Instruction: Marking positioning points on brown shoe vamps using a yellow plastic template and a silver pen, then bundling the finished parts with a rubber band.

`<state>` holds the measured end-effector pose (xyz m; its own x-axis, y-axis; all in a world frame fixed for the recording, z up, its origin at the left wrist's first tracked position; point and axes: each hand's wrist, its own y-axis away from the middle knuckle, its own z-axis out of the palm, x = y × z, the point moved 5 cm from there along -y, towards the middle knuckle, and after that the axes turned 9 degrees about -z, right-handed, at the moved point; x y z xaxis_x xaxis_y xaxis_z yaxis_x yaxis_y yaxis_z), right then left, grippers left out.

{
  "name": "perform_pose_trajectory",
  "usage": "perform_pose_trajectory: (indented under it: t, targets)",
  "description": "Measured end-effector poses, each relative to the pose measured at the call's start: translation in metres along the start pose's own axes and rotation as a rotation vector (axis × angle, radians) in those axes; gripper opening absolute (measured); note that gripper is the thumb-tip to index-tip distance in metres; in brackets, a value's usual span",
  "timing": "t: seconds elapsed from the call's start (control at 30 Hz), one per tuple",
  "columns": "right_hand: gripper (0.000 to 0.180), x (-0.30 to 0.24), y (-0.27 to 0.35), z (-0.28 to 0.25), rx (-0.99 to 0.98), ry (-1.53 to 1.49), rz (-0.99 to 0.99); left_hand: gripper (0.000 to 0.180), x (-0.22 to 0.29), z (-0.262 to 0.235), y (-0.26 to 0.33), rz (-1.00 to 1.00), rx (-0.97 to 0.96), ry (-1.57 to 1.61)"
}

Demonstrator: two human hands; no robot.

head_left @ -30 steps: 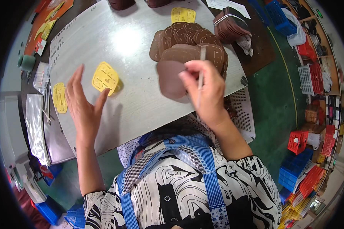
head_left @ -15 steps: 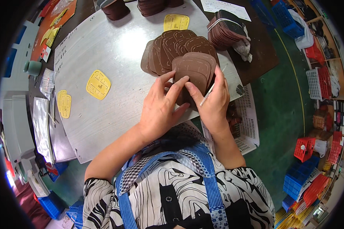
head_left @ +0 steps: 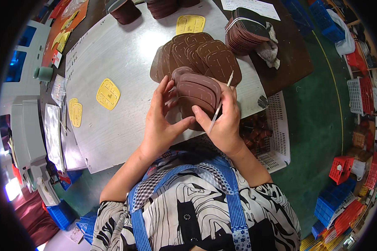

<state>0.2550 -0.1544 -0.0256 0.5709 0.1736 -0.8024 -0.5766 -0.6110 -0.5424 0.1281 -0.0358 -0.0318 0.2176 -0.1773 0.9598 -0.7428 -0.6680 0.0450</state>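
Both hands hold a small stack of brown leather pieces (head_left: 197, 94) with stitch-mark lines, just above the near edge of a grey table (head_left: 113, 54). My left hand (head_left: 161, 121) grips the stack's left side, thumb across its lower edge. My right hand (head_left: 224, 121) grips the right side and also pinches a thin white pen (head_left: 220, 104) that points up and away. Beyond the hands, several more brown pieces (head_left: 197, 54) lie fanned out on the table.
Yellow templates lie on the table at left (head_left: 108, 94), far left (head_left: 75, 112) and at the back (head_left: 190, 24). A banded bundle of brown pieces (head_left: 245, 29) lies on a dark board at right. A white basket (head_left: 276, 138) sits below the table's right edge.
My left hand came from beside the yellow template over to the brown pieces. Both hands have gathered the pieces into a stack and drawn it toward me.
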Motion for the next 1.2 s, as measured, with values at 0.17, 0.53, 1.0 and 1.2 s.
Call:
perform_pose_trajectory:
  t: [0.17, 0.53, 1.0, 1.2]
  targets:
    - [0.066, 0.001, -0.004, 0.008, -0.017, -0.016, 0.007, 0.109, -0.002, -0.004, -0.011, -0.122, -0.050, -0.022]
    - [0.073, -0.027, 0.008, 0.008, -0.096, -0.395, -0.256, 0.098, 0.022, -0.014, 0.009, 0.013, -0.266, 0.265]
    - [0.043, 0.029, -0.034, -0.044, 0.040, 0.440, -0.142, 0.057, 0.007, -0.082, -0.045, -0.224, -0.126, 0.122]
    - [0.051, 0.038, -0.059, -0.006, -0.193, 0.599, -0.141, 0.064, 0.030, -0.075, -0.097, -0.334, -0.292, 0.243]
